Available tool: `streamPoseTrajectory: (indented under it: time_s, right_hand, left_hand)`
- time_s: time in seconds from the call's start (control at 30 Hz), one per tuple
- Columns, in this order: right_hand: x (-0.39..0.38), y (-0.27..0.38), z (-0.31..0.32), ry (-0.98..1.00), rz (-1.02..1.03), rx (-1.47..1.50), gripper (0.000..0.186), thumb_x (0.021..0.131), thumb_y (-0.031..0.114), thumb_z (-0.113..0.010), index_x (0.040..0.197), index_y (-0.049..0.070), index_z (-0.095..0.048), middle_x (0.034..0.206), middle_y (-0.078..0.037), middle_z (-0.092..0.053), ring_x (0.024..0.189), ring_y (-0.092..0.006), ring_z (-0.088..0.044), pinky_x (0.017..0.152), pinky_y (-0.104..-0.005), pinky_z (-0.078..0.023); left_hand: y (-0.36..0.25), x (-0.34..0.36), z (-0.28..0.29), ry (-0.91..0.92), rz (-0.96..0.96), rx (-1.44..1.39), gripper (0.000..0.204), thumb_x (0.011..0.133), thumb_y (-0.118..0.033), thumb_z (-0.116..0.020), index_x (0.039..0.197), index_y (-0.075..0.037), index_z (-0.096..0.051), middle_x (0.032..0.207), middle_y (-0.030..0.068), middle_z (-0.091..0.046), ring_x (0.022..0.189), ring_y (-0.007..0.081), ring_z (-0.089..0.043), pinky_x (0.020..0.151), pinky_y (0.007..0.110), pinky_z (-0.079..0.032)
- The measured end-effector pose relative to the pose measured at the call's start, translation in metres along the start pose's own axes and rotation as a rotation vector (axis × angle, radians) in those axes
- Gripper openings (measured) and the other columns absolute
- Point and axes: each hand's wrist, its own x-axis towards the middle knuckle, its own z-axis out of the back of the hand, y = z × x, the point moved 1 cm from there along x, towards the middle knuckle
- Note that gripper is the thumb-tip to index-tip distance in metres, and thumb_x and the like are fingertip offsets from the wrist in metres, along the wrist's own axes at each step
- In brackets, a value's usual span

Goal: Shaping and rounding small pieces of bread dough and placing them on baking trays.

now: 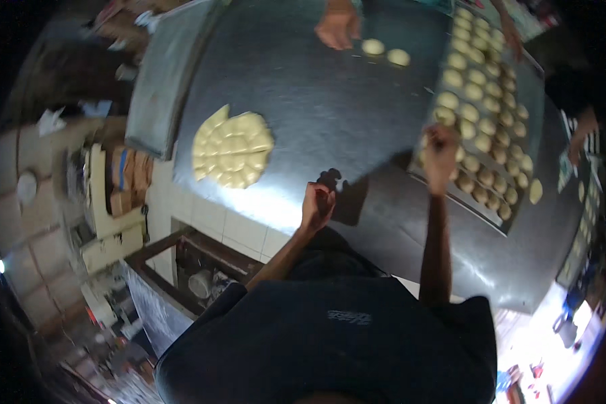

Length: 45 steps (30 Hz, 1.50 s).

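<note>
My right hand, fingers curled in, is over the near left edge of a metal tray. Just beyond its fingertips lies a pale dough ball; whatever the fingers enclose, if anything, is hidden. Rows of similar dough balls cover the tray. My left hand is above the near edge of the dark metal table, its fingers loosely closed with nothing visible in them. To its left sits a flat round of dough, scored into many pieces, with one pointed piece sticking out at the top.
Across the table another person's hand is near two dough balls. More people's arms reach in at the right. One dough piece lies beside the tray. A raised metal ledge borders the table's left. A dark-framed open cabinet stands lower left.
</note>
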Motion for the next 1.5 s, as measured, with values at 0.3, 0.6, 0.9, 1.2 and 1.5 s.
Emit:
streamPoseTrajectory:
  time_s: [0.3, 0.6, 0.9, 1.2, 1.5]
  right_hand:
    - [-0.227, 0.150, -0.314, 0.300, -0.194, 0.181, 0.049, 0.077, 0.017, -0.071, 0.108, -0.008, -0.042, 0.104, -0.022, -0.047, 0.102, -0.0321, -0.049, 0.086, -0.0443, -0.043]
    - [-0.299, 0.068, -0.180, 0.758, -0.488, 0.344, 0.034, 0.082, 0.017, -0.056, 0.110, -0.001, -0.052, 0.105, -0.013, -0.057, 0.093, -0.0206, -0.055, 0.079, -0.0323, -0.046]
    - [-0.289, 0.037, -0.031, 0.182, -0.548, -0.132, 0.038, 0.086, 0.030, -0.067, 0.095, -0.003, -0.051, 0.089, -0.019, -0.057, 0.080, -0.0319, -0.058, 0.070, -0.0413, -0.047]
    - [-0.185, -0.073, -0.030, -0.272, -0.173, -0.597, 0.040, 0.089, 0.035, -0.055, 0.109, 0.001, -0.054, 0.110, -0.026, -0.048, 0.105, -0.0428, -0.043, 0.094, -0.0537, -0.032]
    - [-0.232, -0.068, 0.006, -0.083, -0.062, -0.573, 0.020, 0.082, 0.017, -0.062, 0.099, 0.008, -0.060, 0.101, -0.013, -0.056, 0.099, -0.0344, -0.050, 0.089, -0.0473, -0.038]
  left_hand:
    - [-0.015, 0.005, 0.204, -0.628, -0.107, 0.162, 0.042, 0.090, -0.017, -0.063, 0.114, 0.001, -0.035, 0.089, 0.0111, -0.049, 0.074, 0.0164, -0.051, 0.064, 0.031, -0.045]
    - [-0.013, 0.109, 0.325, -0.802, -0.293, 0.635, 0.081, 0.084, -0.045, -0.066, 0.115, 0.023, -0.034, 0.097, 0.0354, -0.056, 0.093, 0.0451, -0.055, 0.088, 0.048, -0.043]
    - [-0.015, -0.049, 0.181, -0.176, 0.446, 0.160, 0.052, 0.099, -0.043, -0.040, 0.087, 0.005, -0.058, 0.082, 0.0225, -0.060, 0.071, 0.0344, -0.057, 0.062, 0.042, -0.043]
    - [-0.034, 0.071, 0.005, 0.020, -0.861, 1.043, 0.026, 0.095, -0.024, -0.053, 0.101, 0.002, -0.052, 0.087, 0.0197, -0.045, 0.083, 0.0358, -0.045, 0.076, 0.045, -0.038]
    - [-0.027, 0.067, 0.022, 0.049, -0.665, 1.123, 0.025, 0.085, -0.022, -0.066, 0.087, -0.003, -0.049, 0.085, 0.0167, -0.050, 0.085, 0.0342, -0.049, 0.077, 0.047, -0.038]
